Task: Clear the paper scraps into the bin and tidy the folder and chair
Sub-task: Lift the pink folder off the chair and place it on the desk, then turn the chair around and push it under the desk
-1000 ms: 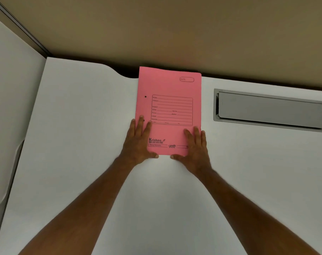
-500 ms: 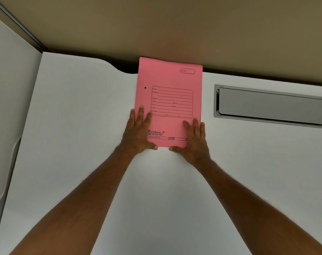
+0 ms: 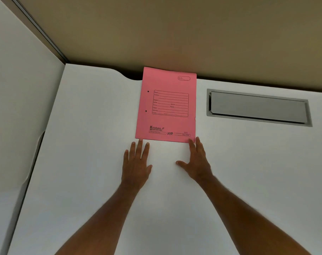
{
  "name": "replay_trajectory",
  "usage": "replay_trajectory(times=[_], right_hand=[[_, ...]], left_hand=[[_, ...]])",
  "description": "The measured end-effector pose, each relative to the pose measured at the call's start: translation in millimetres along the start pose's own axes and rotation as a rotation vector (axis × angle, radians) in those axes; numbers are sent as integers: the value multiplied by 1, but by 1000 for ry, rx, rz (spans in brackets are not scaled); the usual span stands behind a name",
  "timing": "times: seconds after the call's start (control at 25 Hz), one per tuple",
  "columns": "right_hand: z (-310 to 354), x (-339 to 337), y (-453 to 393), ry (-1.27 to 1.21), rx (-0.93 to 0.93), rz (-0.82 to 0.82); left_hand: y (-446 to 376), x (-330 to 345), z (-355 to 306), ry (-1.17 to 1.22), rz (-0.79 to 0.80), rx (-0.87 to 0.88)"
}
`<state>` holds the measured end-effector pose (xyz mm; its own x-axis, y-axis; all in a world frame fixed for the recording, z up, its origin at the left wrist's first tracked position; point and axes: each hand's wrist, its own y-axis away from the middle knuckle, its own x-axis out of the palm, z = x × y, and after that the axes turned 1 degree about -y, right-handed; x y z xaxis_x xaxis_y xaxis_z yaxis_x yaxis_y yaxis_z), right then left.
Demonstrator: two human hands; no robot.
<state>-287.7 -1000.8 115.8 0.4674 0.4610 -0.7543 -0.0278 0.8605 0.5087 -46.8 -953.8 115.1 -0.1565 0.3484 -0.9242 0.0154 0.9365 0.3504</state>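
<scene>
A pink paper folder (image 3: 166, 105) with a printed form lies flat on the white desk (image 3: 86, 144), its far edge against the beige back panel. My left hand (image 3: 137, 163) rests flat on the desk just below the folder's near left corner, fingertips at its edge. My right hand (image 3: 198, 161) lies flat below the near right corner, one fingertip touching that edge. Both hands have spread fingers and hold nothing. No paper scraps, bin or chair are in view.
A grey recessed cable flap (image 3: 258, 107) sits in the desk to the right of the folder. A white side partition (image 3: 18, 89) stands on the left, and the beige back panel (image 3: 174, 34) runs along the desk's far edge.
Both hands have slid back off the folder and now lie on the desk below its near edge. The folder stays against the back panel.
</scene>
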Motion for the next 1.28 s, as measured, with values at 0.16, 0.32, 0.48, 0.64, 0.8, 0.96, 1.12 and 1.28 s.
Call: replay_trajectory(times=[0.16,0.32,0.48,0.64,0.8,0.96,1.12,1.28], right_hand=[[-19,2,65,-10,39,51],[-41,6,133,3,39,71],[-68,10,196,55,19,73],[-93,12,251,106,-51,19],[-124,16,313,195,-138,-16],[-156,26,373,273,-206,-26],[-180,35,436,319,-270,-64],[-191,49,496,336,-290,-91]], left_hand=[[63,9,-4,-11,25,-39],[122,11,-22,-44,31,-38],[179,11,-46,-34,18,-44],[234,13,-73,-25,20,-18],[303,20,-108,-24,-15,-33],[371,36,-136,-60,-41,-49],[444,49,-154,-42,-82,-73],[515,59,-156,-19,-108,-82]])
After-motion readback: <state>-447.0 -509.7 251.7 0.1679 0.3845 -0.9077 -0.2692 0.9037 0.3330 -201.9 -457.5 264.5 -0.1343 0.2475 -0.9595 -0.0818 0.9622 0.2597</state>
